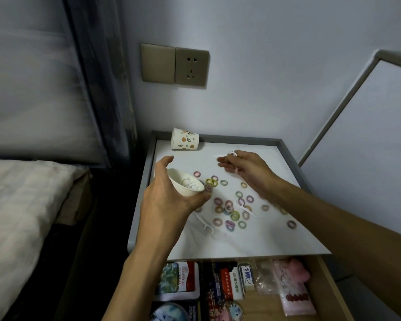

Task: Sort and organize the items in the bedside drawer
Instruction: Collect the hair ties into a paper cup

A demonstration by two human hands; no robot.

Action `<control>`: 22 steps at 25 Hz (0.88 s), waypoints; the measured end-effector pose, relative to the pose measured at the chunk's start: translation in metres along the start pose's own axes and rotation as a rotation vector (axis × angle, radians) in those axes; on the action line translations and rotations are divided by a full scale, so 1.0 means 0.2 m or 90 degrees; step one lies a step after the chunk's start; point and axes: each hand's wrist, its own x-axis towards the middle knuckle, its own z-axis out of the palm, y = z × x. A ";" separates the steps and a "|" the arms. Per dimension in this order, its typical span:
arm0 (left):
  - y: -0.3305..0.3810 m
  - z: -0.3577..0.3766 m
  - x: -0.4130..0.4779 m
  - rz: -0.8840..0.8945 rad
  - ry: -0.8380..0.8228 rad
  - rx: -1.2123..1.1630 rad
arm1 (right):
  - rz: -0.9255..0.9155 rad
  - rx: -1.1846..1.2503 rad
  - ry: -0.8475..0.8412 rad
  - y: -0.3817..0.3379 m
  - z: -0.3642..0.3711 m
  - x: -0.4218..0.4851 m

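Many hair ties (234, 215) lay scattered on the counter (241, 242). Left grip (167, 198) clasped a white cup (183, 190); right grip (245, 167) pinched floss picks (233, 154).

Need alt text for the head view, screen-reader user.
Left hand holds a tilted white cup of floss picks over a nightstand; right hand pinches more picks. Small coloured hair ties and loose picks are scattered on top, a patterned cup lies on its side at the back, and the drawer below is open.

The drawer (331, 281) lies half hidden under the tabletop (229, 239).
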 end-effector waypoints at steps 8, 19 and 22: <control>0.00 0.00 0.00 0.009 -0.006 0.013 | -0.117 -0.237 -0.171 -0.25 0.05 -0.17; -0.01 0.00 -0.01 0.146 -0.208 0.160 | -0.064 -0.291 -0.279 -0.35 0.09 -0.19; -0.01 0.00 -0.02 0.135 -0.247 0.151 | -0.069 -0.306 -0.292 -0.37 0.10 -0.21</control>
